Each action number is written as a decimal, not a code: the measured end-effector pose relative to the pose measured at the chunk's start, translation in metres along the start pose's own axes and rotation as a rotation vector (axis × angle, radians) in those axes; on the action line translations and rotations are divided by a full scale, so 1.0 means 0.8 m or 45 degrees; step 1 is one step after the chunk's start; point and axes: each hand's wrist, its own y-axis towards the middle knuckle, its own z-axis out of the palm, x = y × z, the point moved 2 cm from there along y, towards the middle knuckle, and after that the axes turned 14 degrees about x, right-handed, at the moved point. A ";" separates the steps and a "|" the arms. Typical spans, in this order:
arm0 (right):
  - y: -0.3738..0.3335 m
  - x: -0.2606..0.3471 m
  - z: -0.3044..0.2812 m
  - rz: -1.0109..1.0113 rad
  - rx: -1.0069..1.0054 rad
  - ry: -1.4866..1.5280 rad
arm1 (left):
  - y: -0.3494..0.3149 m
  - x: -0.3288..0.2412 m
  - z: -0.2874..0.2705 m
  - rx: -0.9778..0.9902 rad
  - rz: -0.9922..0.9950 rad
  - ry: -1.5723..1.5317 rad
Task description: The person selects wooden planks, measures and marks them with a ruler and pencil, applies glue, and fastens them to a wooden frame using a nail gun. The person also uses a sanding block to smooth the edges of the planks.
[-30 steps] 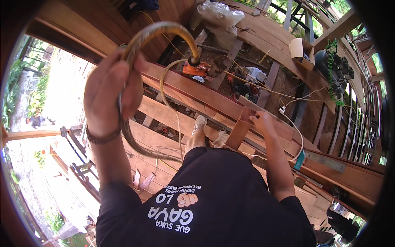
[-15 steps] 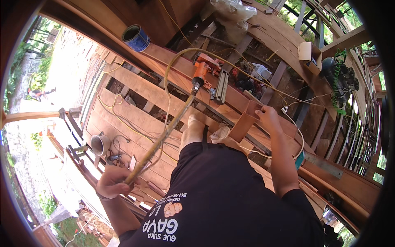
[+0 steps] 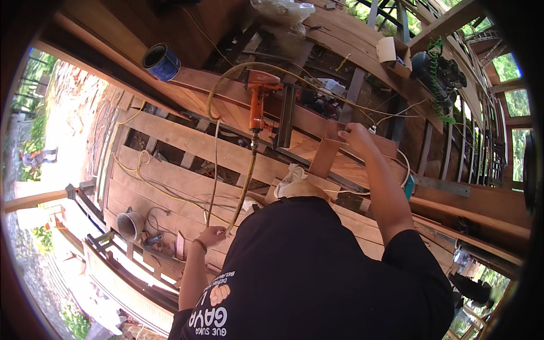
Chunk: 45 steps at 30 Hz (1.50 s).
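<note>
An orange nail gun (image 3: 258, 105) with a dark, long magazine (image 3: 286, 119) rests across the reddish wooden beam in front of me. A yellowish air hose (image 3: 247, 180) runs from its coupling down toward me. My left hand (image 3: 213, 235) is closed at the low bend of the hose, its fingers partly hidden. On the right, my right hand (image 3: 357, 136) grips the upper end of a short brown board (image 3: 325, 156), which stands tilted against the beam. A second brown board piece (image 3: 385, 147) lies just beside that hand.
A blue paint can (image 3: 162, 63) stands on the beam at far left. Gaps open between floor planks (image 3: 170, 184). A grey bucket (image 3: 130, 224) and cords sit at left. An open cardboard box (image 3: 394, 55) and a dark machine (image 3: 436, 76) stand at far right.
The nail gun has swung more upright, its coupling end now pointing toward me. My left hand has moved right and forward with the hose. My right hand stays at the board.
</note>
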 end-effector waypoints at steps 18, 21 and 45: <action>-0.018 0.006 0.005 -0.587 -0.222 -0.088 | 0.135 -0.205 -0.090 0.125 0.406 -0.970; -0.020 -0.006 0.013 -0.617 -0.230 -0.086 | 0.138 -0.256 -0.110 0.013 0.505 -1.049; -0.039 0.013 0.023 -0.442 -0.451 -0.001 | 0.230 -0.357 -0.209 -0.547 0.653 -0.748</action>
